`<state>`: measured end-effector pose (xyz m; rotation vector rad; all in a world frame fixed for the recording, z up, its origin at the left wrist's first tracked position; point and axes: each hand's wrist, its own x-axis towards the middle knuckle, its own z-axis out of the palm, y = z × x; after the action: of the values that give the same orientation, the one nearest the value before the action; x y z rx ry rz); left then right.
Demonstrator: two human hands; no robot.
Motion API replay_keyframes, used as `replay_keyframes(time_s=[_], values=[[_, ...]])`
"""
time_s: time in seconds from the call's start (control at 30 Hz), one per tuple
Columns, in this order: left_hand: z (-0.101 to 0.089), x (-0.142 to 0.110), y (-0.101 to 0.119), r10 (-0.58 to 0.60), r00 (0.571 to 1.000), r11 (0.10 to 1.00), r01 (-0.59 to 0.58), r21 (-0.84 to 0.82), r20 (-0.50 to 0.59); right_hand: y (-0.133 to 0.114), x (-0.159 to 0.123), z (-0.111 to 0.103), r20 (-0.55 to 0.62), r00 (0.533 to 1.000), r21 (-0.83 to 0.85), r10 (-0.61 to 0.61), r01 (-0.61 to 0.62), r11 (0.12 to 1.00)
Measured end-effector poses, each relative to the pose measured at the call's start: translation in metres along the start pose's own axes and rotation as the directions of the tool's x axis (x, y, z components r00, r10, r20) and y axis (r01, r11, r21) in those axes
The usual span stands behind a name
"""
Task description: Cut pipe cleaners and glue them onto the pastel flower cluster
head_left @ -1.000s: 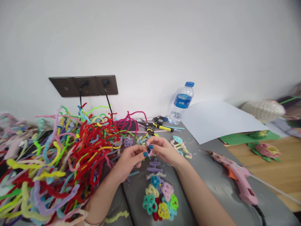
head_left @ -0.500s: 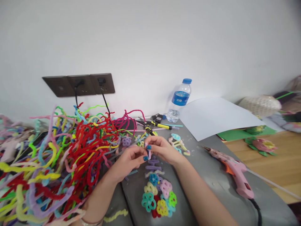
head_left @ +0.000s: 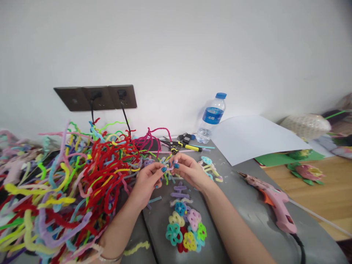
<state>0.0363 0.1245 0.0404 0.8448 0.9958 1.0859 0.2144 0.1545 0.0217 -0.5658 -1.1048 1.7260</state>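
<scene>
My left hand (head_left: pixel 148 180) and my right hand (head_left: pixel 188 169) meet over the grey table (head_left: pixel 247 205), fingertips pinched together on a short pale lilac pipe-cleaner piece (head_left: pixel 169 168). Both hands have teal-painted nails. Just below them lie small purple pipe-cleaner shapes (head_left: pixel 179 191) and a cluster of finished pipe-cleaner flowers (head_left: pixel 187 229) in teal, yellow, pink, green and red. A big tangled heap of coloured pipe cleaners (head_left: pixel 68 187) lies to the left of my left hand.
A pink hot glue gun (head_left: pixel 272 203) lies at the right with its cord. Yellow-handled pliers (head_left: pixel 180 145), a water bottle (head_left: pixel 211 118) and white paper (head_left: pixel 253 137) sit by the wall. Dark wall sockets (head_left: pixel 96 97) hold plugged cords. Paper flowers (head_left: pixel 306 171) rest on wood.
Both hands have lifted slightly and moved away from me, still pinching the small piece. The view shifted a little; nothing else on the table moved.
</scene>
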Motion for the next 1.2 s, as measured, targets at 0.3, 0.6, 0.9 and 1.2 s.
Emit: replay_keyframes(time_s=[0.3, 0.6, 0.9, 1.2], values=[[0.003, -0.002, 0.000, 0.093, 0.992, 0.994, -0.098, -0.055, -0.082, 0.002, -0.001, 0.001, 0.049, 0.997, -0.047, 0.053, -0.051, 0.998], [0.004, 0.000, 0.001, 0.192, 0.978, 0.980, -0.194, -0.030, -0.077, 0.004, -0.001, 0.001, 0.049, 0.997, -0.032, 0.056, -0.055, 0.998], [-0.005, 0.003, -0.004, 0.340, 0.940, 0.930, -0.334, 0.150, -0.016, 0.005, 0.000, 0.002, 0.072, 0.993, 0.001, 0.095, -0.096, 0.995], [-0.008, -0.003, 0.006, 0.546, 0.830, 0.738, -0.540, 0.405, 0.113, 0.004, 0.001, 0.001, 0.075, 0.991, 0.024, 0.112, -0.115, 0.993]])
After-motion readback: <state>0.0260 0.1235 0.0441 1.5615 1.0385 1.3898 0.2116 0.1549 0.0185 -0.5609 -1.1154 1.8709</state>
